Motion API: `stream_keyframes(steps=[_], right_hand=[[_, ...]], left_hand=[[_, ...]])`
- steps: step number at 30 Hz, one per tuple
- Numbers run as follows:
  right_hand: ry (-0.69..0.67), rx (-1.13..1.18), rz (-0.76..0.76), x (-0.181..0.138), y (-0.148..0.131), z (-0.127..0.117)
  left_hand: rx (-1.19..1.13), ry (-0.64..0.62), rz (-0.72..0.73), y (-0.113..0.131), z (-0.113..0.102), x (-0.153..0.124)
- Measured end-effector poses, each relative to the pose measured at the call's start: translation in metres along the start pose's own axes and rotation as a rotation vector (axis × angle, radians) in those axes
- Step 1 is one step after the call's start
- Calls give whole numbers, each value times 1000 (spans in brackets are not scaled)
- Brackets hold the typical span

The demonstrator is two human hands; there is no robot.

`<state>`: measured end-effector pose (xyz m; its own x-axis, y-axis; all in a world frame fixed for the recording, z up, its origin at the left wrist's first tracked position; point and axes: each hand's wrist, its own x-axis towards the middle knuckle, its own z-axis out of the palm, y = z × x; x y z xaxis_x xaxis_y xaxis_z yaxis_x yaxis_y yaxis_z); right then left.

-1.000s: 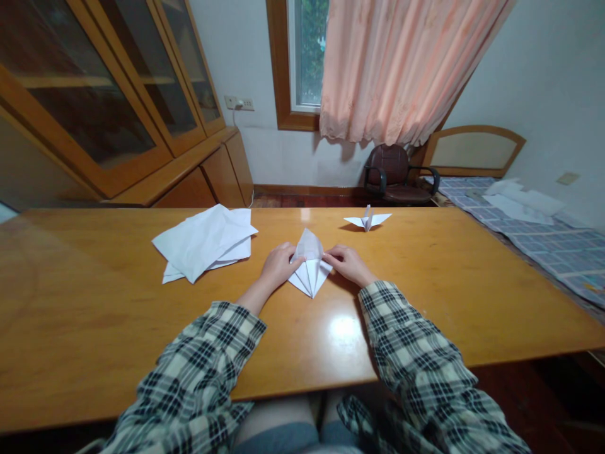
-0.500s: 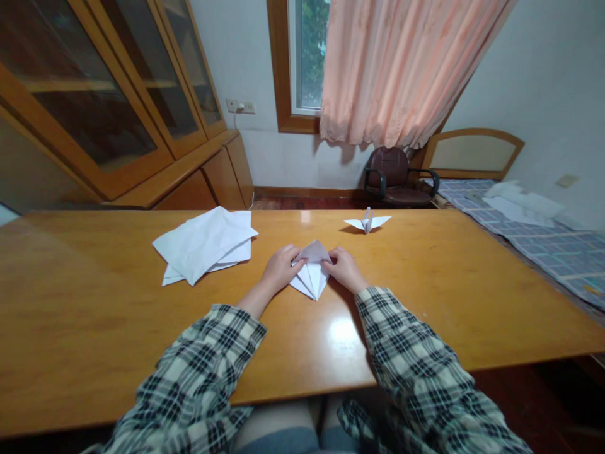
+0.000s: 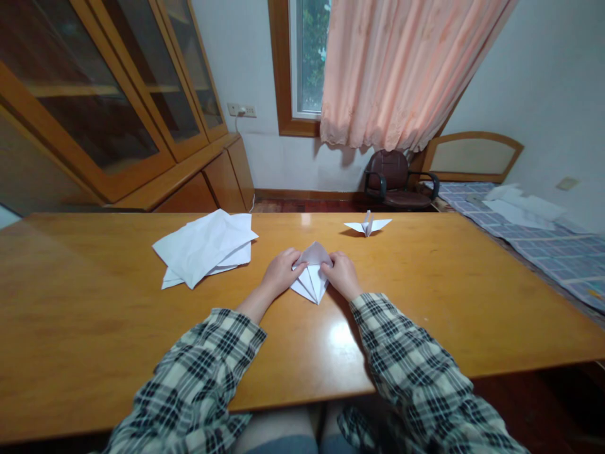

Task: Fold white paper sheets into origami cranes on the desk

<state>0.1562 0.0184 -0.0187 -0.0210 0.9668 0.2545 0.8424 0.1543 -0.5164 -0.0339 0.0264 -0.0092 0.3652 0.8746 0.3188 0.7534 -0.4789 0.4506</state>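
A folded white sheet of paper [image 3: 314,281] lies on the wooden table, its creases running to a point on my side. Its far flap tilts up, greyer than the rest. My left hand [image 3: 282,270] pinches the left edge, thumb on top at the fold. On the opposite edge, my right hand [image 3: 342,273] grips the paper the same way, with the thumb over the crease. The fingers beneath the paper are partly hidden. Beyond my right hand stands a finished paper crane [image 3: 367,225] with its wings spread.
A loose stack of white paper sheets [image 3: 208,246] rests on the table [image 3: 425,284] to the left. Past the far edge are a glass-door cabinet [image 3: 155,126], a brown armchair [image 3: 390,180] and a bed [image 3: 529,233] with papers on it.
My right thumb has slid slightly inward along the fold. Both hands still hold the paper in nearly the same place, and the whole view has shifted a little.
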Motion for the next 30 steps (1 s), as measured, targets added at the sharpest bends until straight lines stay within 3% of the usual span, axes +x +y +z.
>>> stream_keyframes(steps=[6, 10, 13, 20, 30], right_hand=[[-39, 33, -24, 1, 0, -8], [-194, 314, -46, 5, 11, -21], [-219, 499, 4, 9, 21, -26], [-198, 287, -161, 14, 34, -21], [-222, 256, -223, 14, 35, -17]], left_hand=[[22, -18, 12, -1, -1, 0], [20, -11, -3, -2, -1, 1], [13, -14, -24, -3, -1, 1], [13, -6, -7, -8, 2, 2], [26, -10, -15, -9, 3, 2]])
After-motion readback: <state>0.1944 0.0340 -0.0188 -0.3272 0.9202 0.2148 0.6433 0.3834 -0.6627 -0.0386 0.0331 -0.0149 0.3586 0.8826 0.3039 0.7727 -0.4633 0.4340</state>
